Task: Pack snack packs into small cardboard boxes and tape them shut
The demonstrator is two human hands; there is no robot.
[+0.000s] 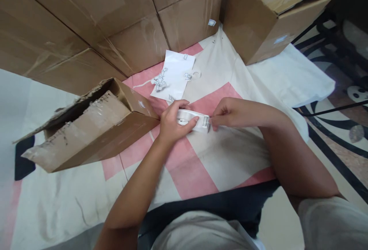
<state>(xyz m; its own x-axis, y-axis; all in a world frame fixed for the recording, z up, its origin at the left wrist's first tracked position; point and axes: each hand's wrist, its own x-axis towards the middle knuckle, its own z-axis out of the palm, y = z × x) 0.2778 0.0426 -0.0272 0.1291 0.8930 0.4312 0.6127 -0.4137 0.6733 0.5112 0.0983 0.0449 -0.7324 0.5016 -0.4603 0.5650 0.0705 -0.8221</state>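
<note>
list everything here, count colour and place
Tape dispenser: one, white, centre
Paper sheet: one, white, beyond the dispenser
Cut-outs: several, pale, on and beside the sheet
Ring: one, whitish, right of the sheet
Left box: one, brown, left of the dispenser
Large boxes: several, brown, back
Right box: one, brown, upper right
Cloth: one, pink and white, across the middle
Dark object: one, black, far left
Patterned floor: one, black and pale, right
Trousers: one pair, dark, bottom
Shirt: one, pale, bottom
Left hand: one, gripping the dispenser
Right hand: one, at the dispenser's right end
</note>
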